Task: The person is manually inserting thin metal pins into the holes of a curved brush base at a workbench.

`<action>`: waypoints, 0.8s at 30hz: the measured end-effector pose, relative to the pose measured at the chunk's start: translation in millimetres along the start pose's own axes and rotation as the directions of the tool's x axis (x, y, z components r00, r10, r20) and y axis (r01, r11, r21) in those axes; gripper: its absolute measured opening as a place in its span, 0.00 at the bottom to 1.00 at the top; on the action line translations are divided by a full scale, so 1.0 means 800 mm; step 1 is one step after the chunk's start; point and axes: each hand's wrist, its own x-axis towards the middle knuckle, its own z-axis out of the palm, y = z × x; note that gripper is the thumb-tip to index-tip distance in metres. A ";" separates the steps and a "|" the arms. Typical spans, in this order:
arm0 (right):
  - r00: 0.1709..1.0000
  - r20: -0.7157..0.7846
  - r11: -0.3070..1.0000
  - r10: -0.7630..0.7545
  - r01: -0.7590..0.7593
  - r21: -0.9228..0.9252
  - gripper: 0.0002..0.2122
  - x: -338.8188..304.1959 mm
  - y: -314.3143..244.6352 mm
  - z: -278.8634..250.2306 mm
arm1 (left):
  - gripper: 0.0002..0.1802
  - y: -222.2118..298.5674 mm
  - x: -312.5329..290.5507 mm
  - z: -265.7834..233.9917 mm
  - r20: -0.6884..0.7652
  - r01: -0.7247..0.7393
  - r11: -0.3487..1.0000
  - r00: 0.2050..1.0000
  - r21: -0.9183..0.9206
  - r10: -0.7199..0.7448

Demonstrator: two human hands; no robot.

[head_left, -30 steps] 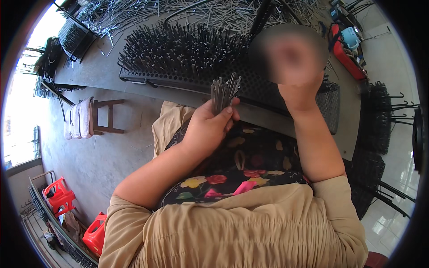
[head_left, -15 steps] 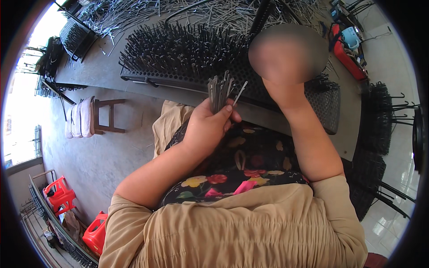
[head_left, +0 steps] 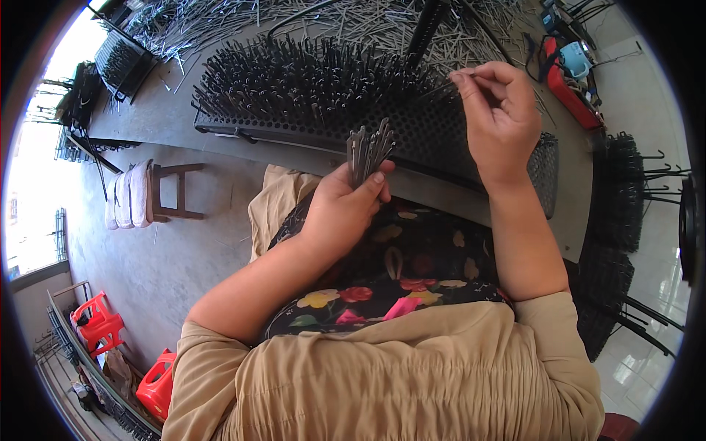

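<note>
A wooden stool (head_left: pixel 180 192) (pale cloth (head_left: pixel 129 197) on top) stands on grey floor (head_left: pixel 202 246), bright light (head_left: pixel 28 169) beyond.

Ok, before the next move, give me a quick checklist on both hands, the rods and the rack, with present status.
1. Left hand grip closed around the metal bundle: ok.
2. Bundle ends level: not ok, the tops stand at uneven heights.
3. Right hand pinching a thin rod between thumb and fingers: ok.
4. Bare holes showing in the perforated rack: ok, along its near side, in front of the upright rods.
5. Far tip of the thin rod in a hole: cannot tell, it blends into the dark rack.
6. Loose strips tidy: not ok, scattered beyond the rack.
</note>
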 end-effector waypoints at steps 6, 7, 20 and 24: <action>0.972 0.121 0.938 -0.203 0.229 -0.259 0.05 -0.004 0.011 0.000 | 0.10 -0.001 0.000 0.001 -0.005 -0.007 0.999 1.000 0.042 0.007; 0.972 0.174 0.931 -0.156 0.203 -0.302 0.05 -0.005 0.009 -0.001 | 0.10 -0.001 0.001 0.001 -0.005 -0.006 0.999 1.000 0.042 0.007; 0.578 0.643 0.647 0.502 -0.745 0.164 0.06 -0.025 -0.027 -0.004 | 0.12 0.001 0.000 0.004 0.148 0.003 0.999 0.989 -0.045 0.004; 0.796 0.366 0.741 0.482 -0.593 0.316 0.07 -0.008 -0.016 -0.014 | 0.08 0.002 -0.001 0.001 0.123 -0.010 1.000 0.992 -0.028 0.014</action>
